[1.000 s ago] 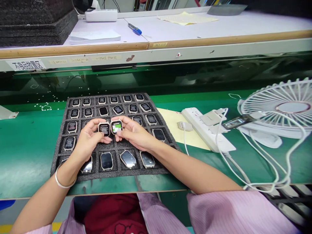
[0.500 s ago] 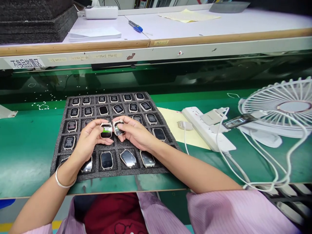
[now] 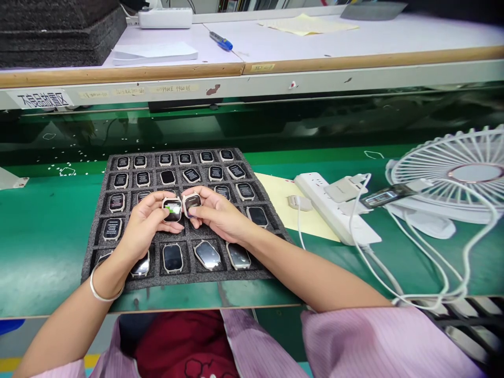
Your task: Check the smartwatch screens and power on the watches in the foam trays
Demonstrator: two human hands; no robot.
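Observation:
My left hand (image 3: 145,223) grips a smartwatch without a strap (image 3: 172,211), its screen lit with a green patch and the thumb on the glass. Right beside it, my right hand (image 3: 216,212) is closed on a second smartwatch (image 3: 192,203), whose screen looks mostly dark, the thumb over its lower part. Both are held above a dark grey foam tray (image 3: 151,282). Many more watch bodies lie in its compartments, several showing text, others such as the front watch (image 3: 172,258) dark. My hands and forearms hide some of the middle compartments.
To the right lie a white power strip (image 3: 334,207), a charging puck (image 3: 299,202) on yellow paper (image 3: 275,184), and tangled white cables near a white fan (image 3: 449,173). A raised shelf (image 3: 299,52) behind carries black foam (image 3: 59,37), paper and a blue pen (image 3: 221,41).
The right-hand watch's screen has gone from a partly green picture to mostly dark. My left thumb has slid onto the left watch's lit screen. Both hands stay in nearly the same place.

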